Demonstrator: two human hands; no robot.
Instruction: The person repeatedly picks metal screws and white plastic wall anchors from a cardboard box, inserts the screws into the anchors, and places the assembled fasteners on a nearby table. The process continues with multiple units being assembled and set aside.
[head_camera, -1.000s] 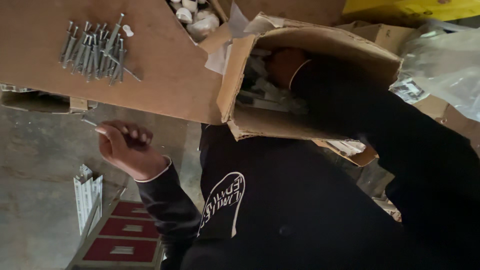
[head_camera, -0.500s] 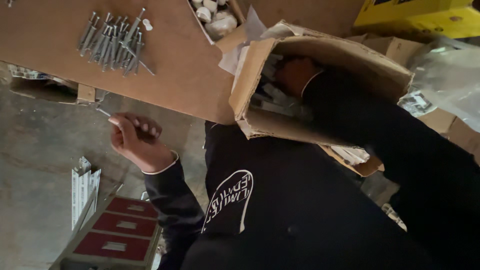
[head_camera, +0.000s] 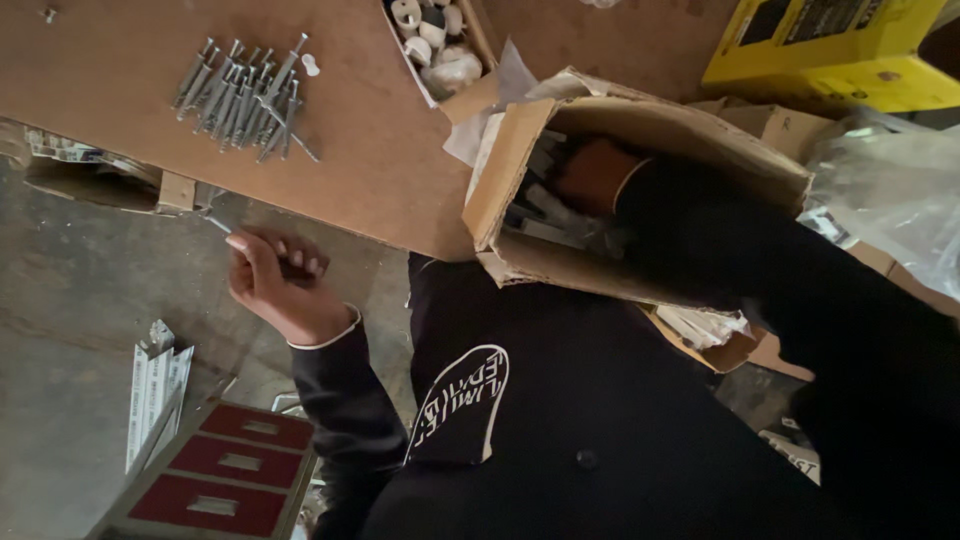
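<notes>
Head view, looking down the person's own dark-sleeved body toward a brown work table. The left hand hangs just off the table's near edge, fingers curled shut around a thin metal fastener whose tip pokes out past the thumb toward the far left; the wrist is bent back, the forearm running down toward the near side. The fastener looks stiff, light and smooth, so it could slip; I judge a pinch along the shank, close to the head, holds it best. On the table, far left, lies a pile of similar long grey screws, well apart from the hand. The right hand is plunged into an open cardboard box at the table's right edge, among pale narrow packets; whether its fingers are spread or closed I cannot tell, since the box wall and sleeve hide them. Farther off sit a small box of white plugs and a yellow carton; red panels lie on the floor, near left.
</notes>
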